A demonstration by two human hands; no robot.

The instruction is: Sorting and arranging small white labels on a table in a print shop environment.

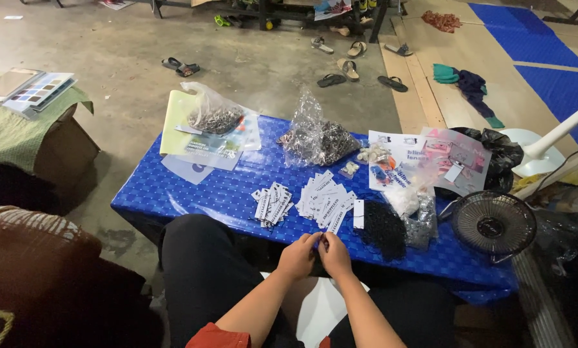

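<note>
The left hand (298, 256) and the right hand (334, 253) meet at the near edge of the low table (173, 193), fingertips pressed together around something small between them; what they pinch is too small to make out, though a sliver of white shows where the fingers touch. Just beyond the hands, on the blue chequered cover, lies a fanned heap of white paper tags (323, 198) with dark print, and a smaller heap of tags (273, 203) sits to its left. A single tag (358, 213) lies apart on the right, beside a dark pile of black cord (384, 227) and a small clear bag (421, 222) of grey bits. Further back stand a crumpled clear bag of dark pieces (318, 138), a second plastic bag (215, 116) resting on printed sheets (195, 145), and some small pale beads (374, 153) on a white printed sheet. A black plastic bag (498, 154) lies at the far right corner. A small round fan (493, 225) sits off the table's right end. On the concrete floor beyond, several sandals (350, 64) lie scattered.
</note>
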